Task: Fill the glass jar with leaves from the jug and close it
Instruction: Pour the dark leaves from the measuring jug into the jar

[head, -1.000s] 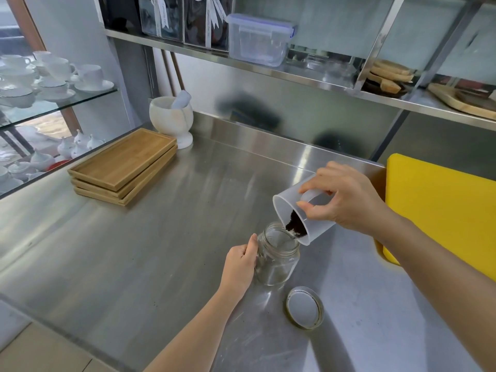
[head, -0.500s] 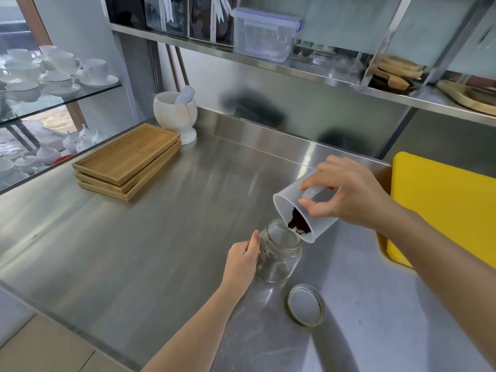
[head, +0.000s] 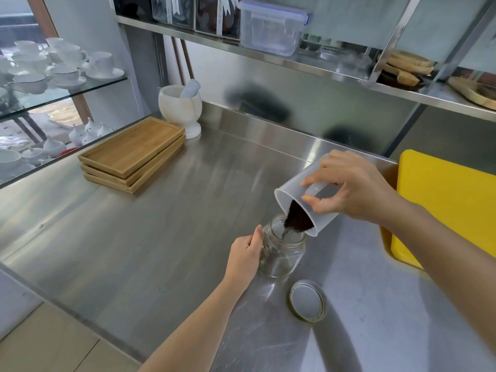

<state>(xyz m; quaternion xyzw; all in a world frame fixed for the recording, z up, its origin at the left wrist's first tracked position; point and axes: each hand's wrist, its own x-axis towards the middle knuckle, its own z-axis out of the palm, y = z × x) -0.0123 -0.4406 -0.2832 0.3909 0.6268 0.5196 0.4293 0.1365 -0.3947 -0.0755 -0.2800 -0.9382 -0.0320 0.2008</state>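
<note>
In the head view, one glass jar [head: 281, 251] stands upright and open on the steel table [head: 150, 237], near its front edge. The left hand [head: 245, 255] is wrapped around the jar's left side, its grip closed on the glass. The right hand [head: 349, 189] holds one translucent plastic jug [head: 300, 200] by the handle, grip clamped on it, the jug tipped steeply with its mouth down and to the left, just above the jar's opening. One dark mass of leaves [head: 296, 218] lies at the jug's lower lip, and a thin stream reaches into the jar's mouth. The jar looks nearly empty. One round lid [head: 308, 300] lies flat on the table just beside the jar, at its front right, not touching it. At the back left sits a stack of three wooden trays [head: 131, 153], with one white mortar [head: 181, 108] holding one pestle behind it. One yellow board [head: 445, 200] lies at the right edge. One clear lidded box [head: 271, 29] sits on the steel shelf [head: 308, 63] above.
</note>
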